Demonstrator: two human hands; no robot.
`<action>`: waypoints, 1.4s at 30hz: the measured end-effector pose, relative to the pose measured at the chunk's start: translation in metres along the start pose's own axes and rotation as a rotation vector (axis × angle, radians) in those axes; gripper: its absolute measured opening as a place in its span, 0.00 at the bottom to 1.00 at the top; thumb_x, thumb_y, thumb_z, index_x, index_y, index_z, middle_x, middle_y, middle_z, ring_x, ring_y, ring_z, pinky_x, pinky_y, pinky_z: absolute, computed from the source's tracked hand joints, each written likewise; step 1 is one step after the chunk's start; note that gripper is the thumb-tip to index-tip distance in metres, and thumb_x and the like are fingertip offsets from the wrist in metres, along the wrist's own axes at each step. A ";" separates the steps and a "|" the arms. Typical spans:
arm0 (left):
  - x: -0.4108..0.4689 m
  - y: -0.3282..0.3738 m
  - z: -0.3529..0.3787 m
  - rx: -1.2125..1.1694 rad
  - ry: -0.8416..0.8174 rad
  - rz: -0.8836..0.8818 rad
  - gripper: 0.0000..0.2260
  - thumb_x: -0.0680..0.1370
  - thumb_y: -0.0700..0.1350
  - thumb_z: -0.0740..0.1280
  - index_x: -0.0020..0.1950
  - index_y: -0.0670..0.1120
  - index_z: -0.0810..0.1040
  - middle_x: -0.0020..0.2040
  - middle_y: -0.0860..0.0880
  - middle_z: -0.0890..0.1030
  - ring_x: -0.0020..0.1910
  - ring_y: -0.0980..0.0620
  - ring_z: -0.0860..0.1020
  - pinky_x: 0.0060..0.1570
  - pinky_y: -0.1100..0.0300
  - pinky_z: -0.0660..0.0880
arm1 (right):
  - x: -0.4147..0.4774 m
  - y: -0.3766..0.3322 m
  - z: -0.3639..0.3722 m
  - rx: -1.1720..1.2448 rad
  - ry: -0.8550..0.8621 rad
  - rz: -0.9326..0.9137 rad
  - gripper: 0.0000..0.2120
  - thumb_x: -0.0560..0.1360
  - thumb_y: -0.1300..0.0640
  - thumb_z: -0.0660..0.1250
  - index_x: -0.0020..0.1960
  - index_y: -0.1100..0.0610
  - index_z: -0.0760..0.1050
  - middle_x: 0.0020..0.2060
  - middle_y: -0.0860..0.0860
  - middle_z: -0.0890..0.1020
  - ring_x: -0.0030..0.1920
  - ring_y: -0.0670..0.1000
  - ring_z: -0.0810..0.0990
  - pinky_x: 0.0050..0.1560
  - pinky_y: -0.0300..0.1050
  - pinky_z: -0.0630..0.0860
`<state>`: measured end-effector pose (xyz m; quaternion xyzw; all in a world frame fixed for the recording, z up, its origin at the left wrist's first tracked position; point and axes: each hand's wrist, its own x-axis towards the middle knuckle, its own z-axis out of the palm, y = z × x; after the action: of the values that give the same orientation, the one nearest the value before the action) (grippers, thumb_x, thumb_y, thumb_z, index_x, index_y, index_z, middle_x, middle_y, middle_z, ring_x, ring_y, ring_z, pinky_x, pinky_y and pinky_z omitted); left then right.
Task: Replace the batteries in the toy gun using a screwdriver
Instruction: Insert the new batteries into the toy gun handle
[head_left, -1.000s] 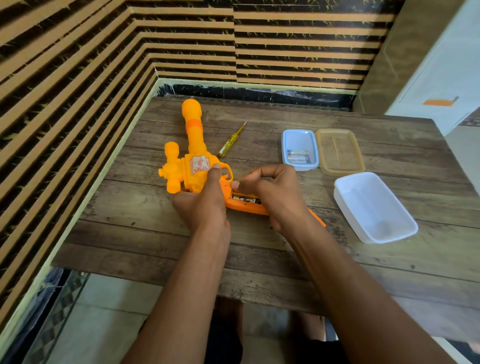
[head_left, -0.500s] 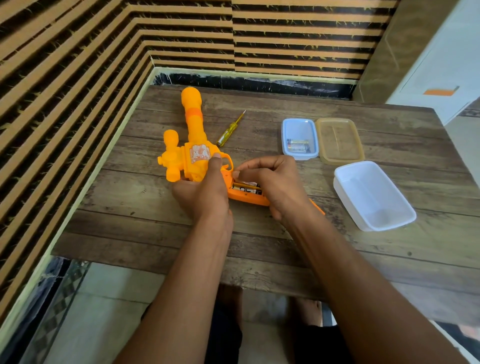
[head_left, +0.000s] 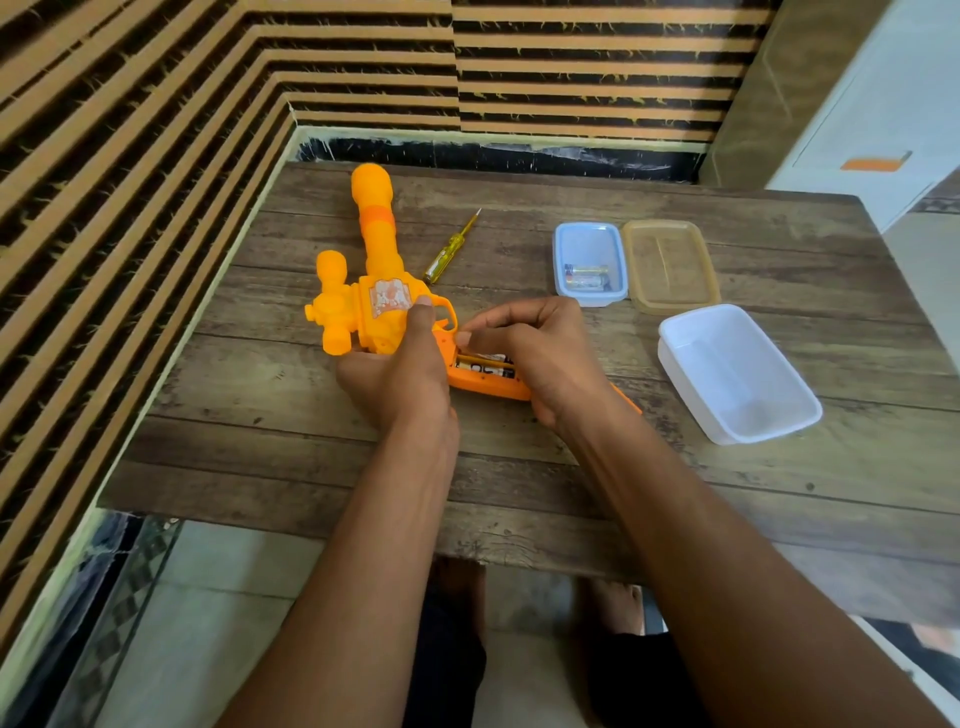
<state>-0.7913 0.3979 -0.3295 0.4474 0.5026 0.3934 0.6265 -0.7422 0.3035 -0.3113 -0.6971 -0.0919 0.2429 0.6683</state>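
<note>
1. The toy gun (head_left: 371, 291) is bright orange plastic and lies on its side on the wooden tabletop (head_left: 571, 467), with the long round barrel pointing away from the person.
2. A pale sticker is on the body of the gun, and a short round knob stands out on its left side.
3. The grip has an open compartment, and batteries (head_left: 485, 364) with dark labels are visible inside.
4. The left hand (head_left: 397, 371) is closed around the gun body, with the thumb on the sticker.
5. The right hand (head_left: 540, 353) is curled over the grip, fingertips at the compartment; what it pinches I cannot tell.
6. A yellow screwdriver (head_left: 451, 249) lies just beside the barrel, untouched.
7. A small blue box (head_left: 589, 262) holds more batteries; a brown lid (head_left: 670, 265) and a white box (head_left: 737, 371) lie near it.
</note>
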 end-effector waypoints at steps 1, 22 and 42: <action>-0.001 0.000 0.000 0.001 -0.001 -0.005 0.19 0.71 0.44 0.82 0.59 0.47 0.83 0.49 0.55 0.87 0.47 0.55 0.87 0.53 0.46 0.85 | 0.000 0.000 0.000 0.004 -0.002 0.002 0.04 0.69 0.69 0.77 0.41 0.62 0.87 0.37 0.58 0.88 0.40 0.50 0.85 0.50 0.47 0.82; -0.002 -0.002 0.000 0.021 0.002 0.024 0.22 0.71 0.45 0.82 0.63 0.49 0.82 0.52 0.57 0.86 0.47 0.59 0.85 0.54 0.54 0.83 | 0.000 0.005 0.000 -0.057 -0.009 -0.078 0.04 0.71 0.70 0.74 0.43 0.65 0.87 0.39 0.58 0.88 0.40 0.47 0.85 0.47 0.39 0.82; -0.004 0.000 0.000 0.043 0.014 0.026 0.23 0.71 0.46 0.82 0.65 0.50 0.82 0.54 0.57 0.86 0.48 0.58 0.85 0.53 0.55 0.82 | 0.006 0.000 0.004 -0.100 0.032 0.011 0.04 0.70 0.67 0.78 0.40 0.59 0.87 0.36 0.55 0.88 0.38 0.44 0.85 0.41 0.35 0.80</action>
<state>-0.7920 0.3943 -0.3281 0.4646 0.5092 0.3937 0.6081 -0.7388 0.3092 -0.3122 -0.7338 -0.0895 0.2305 0.6328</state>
